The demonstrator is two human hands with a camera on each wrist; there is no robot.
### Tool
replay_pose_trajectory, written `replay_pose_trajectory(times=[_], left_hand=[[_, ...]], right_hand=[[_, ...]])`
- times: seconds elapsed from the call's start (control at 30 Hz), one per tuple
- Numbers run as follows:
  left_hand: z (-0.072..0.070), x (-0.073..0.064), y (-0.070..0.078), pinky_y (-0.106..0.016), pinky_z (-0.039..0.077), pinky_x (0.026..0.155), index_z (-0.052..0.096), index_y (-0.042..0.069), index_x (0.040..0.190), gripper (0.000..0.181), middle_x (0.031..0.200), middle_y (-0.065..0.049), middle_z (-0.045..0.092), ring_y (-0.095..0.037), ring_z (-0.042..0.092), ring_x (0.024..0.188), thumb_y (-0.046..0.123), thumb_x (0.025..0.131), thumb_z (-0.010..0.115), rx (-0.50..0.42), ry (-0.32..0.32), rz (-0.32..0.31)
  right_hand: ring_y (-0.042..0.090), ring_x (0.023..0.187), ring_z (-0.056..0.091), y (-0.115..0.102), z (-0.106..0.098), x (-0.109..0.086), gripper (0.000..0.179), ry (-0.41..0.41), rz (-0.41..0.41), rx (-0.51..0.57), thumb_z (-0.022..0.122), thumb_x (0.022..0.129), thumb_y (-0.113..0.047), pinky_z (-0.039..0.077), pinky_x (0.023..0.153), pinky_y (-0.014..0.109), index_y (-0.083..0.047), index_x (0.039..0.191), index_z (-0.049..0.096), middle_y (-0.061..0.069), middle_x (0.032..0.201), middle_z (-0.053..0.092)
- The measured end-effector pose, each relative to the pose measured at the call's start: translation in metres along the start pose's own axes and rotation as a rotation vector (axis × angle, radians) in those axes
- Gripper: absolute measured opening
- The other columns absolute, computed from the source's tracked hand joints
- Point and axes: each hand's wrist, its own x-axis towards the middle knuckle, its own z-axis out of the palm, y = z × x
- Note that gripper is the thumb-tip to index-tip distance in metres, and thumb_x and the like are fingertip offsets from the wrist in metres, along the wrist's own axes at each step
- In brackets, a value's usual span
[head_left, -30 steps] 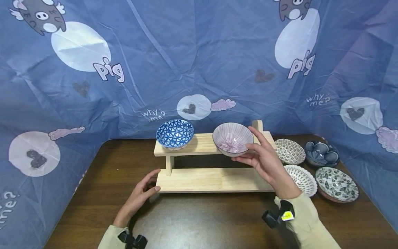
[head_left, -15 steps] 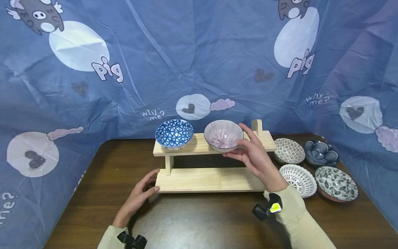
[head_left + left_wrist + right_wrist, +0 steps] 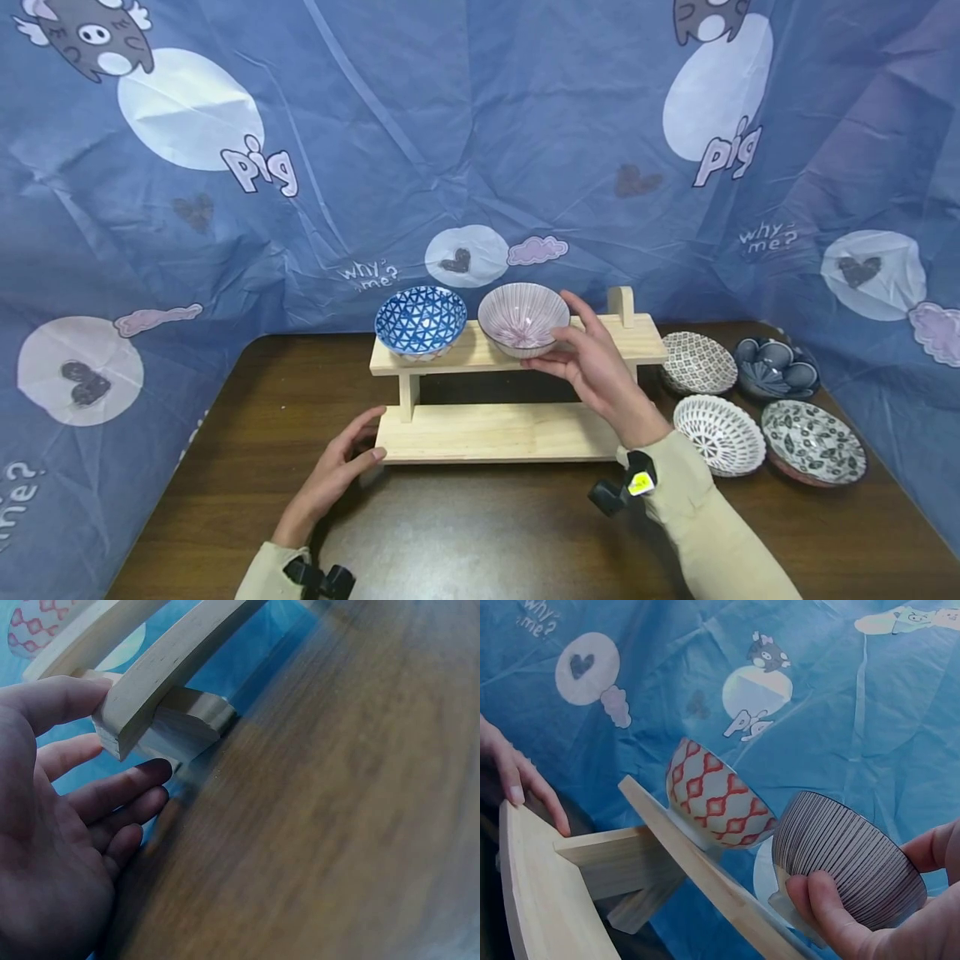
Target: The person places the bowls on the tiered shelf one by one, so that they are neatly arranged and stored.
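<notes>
As L hand [image 3: 332, 473] holds stand [image 3: 502, 435], R hand [image 3: 602, 377] grips striped bowl [image 3: 522, 317] nr blue bowl [image 3: 422, 320].

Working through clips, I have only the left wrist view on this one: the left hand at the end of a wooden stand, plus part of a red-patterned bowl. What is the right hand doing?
Observer: The right hand holds a striped bowl at the stand's upper shelf.

Operator: And the red-patterned bowl, what is its inside like?

Observer: The head view shows its inside covered in blue and white triangles.

Operator: Any other bowls around?

Observer: Yes, at least four more bowls, all patterned, sit on the table to the right of the stand.
</notes>
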Motion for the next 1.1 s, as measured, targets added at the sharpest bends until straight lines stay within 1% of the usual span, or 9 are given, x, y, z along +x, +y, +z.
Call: replay_pose_trajectory(times=[0.27,0.57,0.7,0.9,1.1], left_hand=[[0.0,0.002,0.0,-0.024,0.047,0.085,0.041,0.008,0.15,0.058,0.131,-0.028,0.06,-0.007,0.058,0.109,0.014,0.097,0.061,0.007,-0.002,0.006],[0.0,0.001,-0.002,-0.024,0.047,0.085,0.041,0.007,0.15,0.058,0.131,-0.028,0.061,-0.005,0.058,0.108,0.014,0.097,0.061,0.012,0.004,0.013],[0.0,0.001,-0.002,-0.024,0.047,0.086,0.041,0.007,0.15,0.058,0.13,-0.028,0.061,-0.007,0.058,0.109,0.013,0.097,0.061,0.016,0.005,0.014],[0.0,0.001,0.0,-0.025,0.047,0.085,0.041,0.009,0.15,0.058,0.131,-0.027,0.061,-0.009,0.058,0.109,0.015,0.097,0.061,0.018,0.005,-0.003],[0.0,0.0,-0.001,-0.024,0.047,0.086,0.041,0.009,0.15,0.058,0.13,-0.027,0.061,-0.005,0.058,0.108,0.014,0.096,0.062,0.014,0.006,0.006]], right_hand=[[0.019,0.086,0.069,0.003,0.003,0.006,0.069,0.018,0.011,-0.007,0.032,0.101,0.0,0.059,0.085,0.04,-0.019,0.162,0.006,0.031,0.154,0.026],[0.017,0.082,0.069,0.008,0.005,0.011,0.069,0.013,0.008,0.006,0.032,0.101,-0.001,0.059,0.079,0.034,-0.019,0.162,0.005,0.031,0.153,0.026],[0.017,0.081,0.069,0.009,0.006,0.013,0.069,0.02,0.007,0.012,0.032,0.101,-0.001,0.059,0.077,0.034,-0.02,0.162,0.006,0.03,0.152,0.028],[0.018,0.081,0.069,0.01,0.007,0.014,0.069,0.028,0.006,0.002,0.033,0.101,-0.001,0.059,0.076,0.033,-0.022,0.161,0.007,0.029,0.152,0.029],[0.017,0.082,0.069,0.011,0.007,0.015,0.069,0.016,0.008,-0.005,0.033,0.102,-0.002,0.059,0.078,0.034,-0.021,0.162,0.004,0.03,0.152,0.028]])
